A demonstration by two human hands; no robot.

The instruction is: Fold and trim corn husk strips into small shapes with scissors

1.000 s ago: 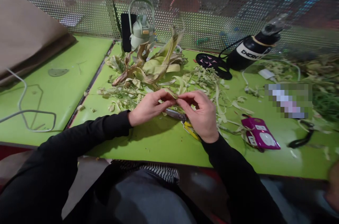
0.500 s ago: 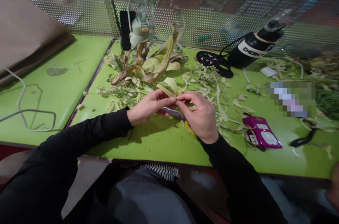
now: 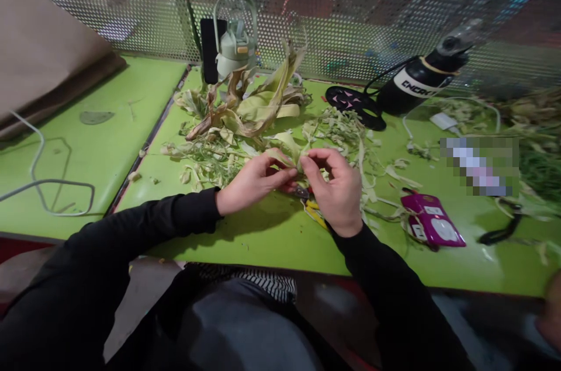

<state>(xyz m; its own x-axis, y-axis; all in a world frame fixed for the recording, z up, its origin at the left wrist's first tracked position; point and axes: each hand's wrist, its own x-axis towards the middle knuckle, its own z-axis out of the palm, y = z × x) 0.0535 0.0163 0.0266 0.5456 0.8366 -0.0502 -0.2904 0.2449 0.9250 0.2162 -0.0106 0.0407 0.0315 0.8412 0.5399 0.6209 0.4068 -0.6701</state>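
Observation:
My left hand (image 3: 252, 181) pinches a pale green corn husk strip (image 3: 287, 143) between thumb and fingers. Close against it, my right hand (image 3: 335, 187) grips the same strip near its lower end, thumb against index finger. The husk's upper part fans out above my fingertips. Below my hands, on the green table, lies a yellow-handled metal tool (image 3: 316, 216), partly hidden by my right hand; I cannot tell whether it is scissors or pliers. Behind the hands spreads a heap of dried husks (image 3: 258, 105), with torn shreds (image 3: 337, 122) to its right.
A mint bottle (image 3: 236, 52) and a dark phone (image 3: 211, 52) stand by the perforated screen (image 3: 280, 3). To the right are a black bottle (image 3: 407, 87), a black palette-like plate (image 3: 355, 108), a charger (image 3: 443, 121) and a purple packet (image 3: 433, 219). Brown paper (image 3: 48, 49) lies left.
My fingertips have shifted slightly right and drawn a little apart. More of the husk now shows upright between them. The tool's grey metal is more covered by my hands.

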